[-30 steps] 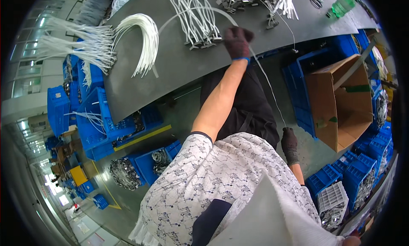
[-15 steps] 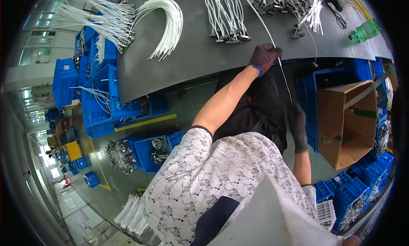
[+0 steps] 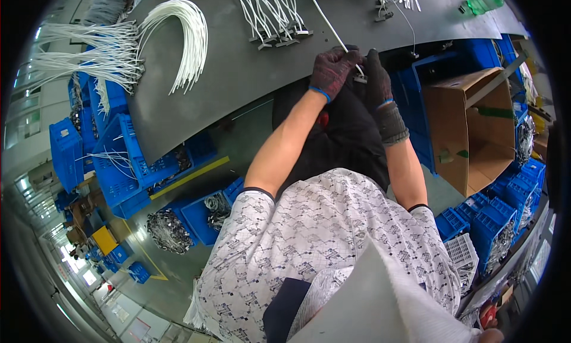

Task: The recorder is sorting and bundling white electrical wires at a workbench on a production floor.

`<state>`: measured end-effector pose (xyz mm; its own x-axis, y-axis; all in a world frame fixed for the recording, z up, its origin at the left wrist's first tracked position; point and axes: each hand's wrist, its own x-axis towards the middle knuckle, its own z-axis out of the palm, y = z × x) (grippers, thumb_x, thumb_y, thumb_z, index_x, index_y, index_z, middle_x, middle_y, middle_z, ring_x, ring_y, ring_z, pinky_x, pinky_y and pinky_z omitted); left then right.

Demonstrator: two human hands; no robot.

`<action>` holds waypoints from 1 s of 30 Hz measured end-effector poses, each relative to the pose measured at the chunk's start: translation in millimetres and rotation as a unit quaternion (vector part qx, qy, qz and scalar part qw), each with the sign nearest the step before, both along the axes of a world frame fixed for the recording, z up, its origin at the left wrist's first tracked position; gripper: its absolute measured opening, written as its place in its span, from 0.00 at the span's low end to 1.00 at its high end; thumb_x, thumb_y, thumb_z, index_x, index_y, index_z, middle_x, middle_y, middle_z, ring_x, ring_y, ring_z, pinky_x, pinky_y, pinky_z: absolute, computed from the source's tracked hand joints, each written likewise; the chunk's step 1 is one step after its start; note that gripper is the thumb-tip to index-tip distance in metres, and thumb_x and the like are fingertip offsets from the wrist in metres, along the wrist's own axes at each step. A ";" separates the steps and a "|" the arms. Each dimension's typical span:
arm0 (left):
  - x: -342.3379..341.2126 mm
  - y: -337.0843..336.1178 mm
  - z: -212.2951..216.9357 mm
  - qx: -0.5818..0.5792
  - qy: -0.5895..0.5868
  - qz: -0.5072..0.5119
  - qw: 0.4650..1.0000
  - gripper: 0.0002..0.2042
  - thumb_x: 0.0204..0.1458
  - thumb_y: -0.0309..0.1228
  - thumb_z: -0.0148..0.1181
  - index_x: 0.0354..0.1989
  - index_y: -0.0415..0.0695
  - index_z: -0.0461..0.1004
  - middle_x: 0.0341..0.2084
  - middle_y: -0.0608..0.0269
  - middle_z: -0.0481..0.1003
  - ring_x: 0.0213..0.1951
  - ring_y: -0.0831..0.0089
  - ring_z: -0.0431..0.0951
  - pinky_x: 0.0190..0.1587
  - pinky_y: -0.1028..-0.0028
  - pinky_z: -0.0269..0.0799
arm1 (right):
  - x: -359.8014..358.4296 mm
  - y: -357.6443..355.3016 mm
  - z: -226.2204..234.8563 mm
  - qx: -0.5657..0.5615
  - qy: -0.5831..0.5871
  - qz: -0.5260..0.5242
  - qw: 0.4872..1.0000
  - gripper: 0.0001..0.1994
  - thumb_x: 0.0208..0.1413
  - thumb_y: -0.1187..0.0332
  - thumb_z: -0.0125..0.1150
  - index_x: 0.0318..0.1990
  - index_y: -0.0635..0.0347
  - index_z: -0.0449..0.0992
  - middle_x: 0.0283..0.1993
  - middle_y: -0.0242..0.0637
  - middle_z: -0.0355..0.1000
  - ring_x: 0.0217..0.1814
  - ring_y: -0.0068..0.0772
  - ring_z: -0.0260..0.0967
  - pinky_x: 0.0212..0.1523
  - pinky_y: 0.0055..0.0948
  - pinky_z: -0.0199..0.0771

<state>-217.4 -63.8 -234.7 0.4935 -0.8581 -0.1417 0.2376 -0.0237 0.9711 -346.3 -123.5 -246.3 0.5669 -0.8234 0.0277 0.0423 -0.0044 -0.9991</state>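
Gripping white cable (image 3: 326, 21) near its metal end fitting (image 3: 360, 76): L hand (image 3: 332, 72) closed on it, R hand (image 3: 376, 75) now brought up, pinching fitting. Both meet at front edge of grey bench (image 3: 238, 69); cable runs back across bench. Earlier R hand hung low, so 2-hand work on fitting under way.
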 end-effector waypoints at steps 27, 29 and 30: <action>333.8 229.4 -97.0 0.557 -0.546 0.101 0.617 0.19 0.55 0.47 0.57 0.49 0.48 0.74 0.50 0.50 0.75 0.50 0.47 0.76 0.51 0.51 0.72 | -26.0 -204.4 -127.8 -0.164 0.361 -0.150 0.906 0.25 0.54 0.53 0.60 0.51 0.66 0.73 0.48 0.56 0.75 0.51 0.55 0.74 0.53 0.42 0.72; 316.6 207.5 -77.4 0.567 -0.485 0.087 0.660 0.18 0.55 0.47 0.54 0.46 0.49 0.77 0.46 0.48 0.77 0.48 0.44 0.76 0.50 0.49 0.71 | -49.1 -190.4 -113.6 -0.070 0.374 -0.082 0.921 0.21 0.55 0.56 0.60 0.47 0.64 0.75 0.46 0.53 0.76 0.48 0.53 0.75 0.50 0.41 0.73; 295.2 182.2 -57.6 0.551 -0.474 0.105 0.679 0.19 0.55 0.48 0.50 0.44 0.48 0.78 0.44 0.46 0.77 0.47 0.43 0.77 0.49 0.50 0.72 | -73.5 -190.2 -120.6 -0.002 0.390 -0.028 0.920 0.18 0.55 0.57 0.60 0.46 0.63 0.77 0.45 0.51 0.77 0.47 0.51 0.76 0.48 0.40 0.74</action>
<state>77.8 118.4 -292.3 0.9061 -0.3858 -0.1736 -0.3713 -0.9219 0.1107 -419.8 -313.7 -366.9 0.3732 -0.8524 -0.3661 -0.6882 0.0103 -0.7254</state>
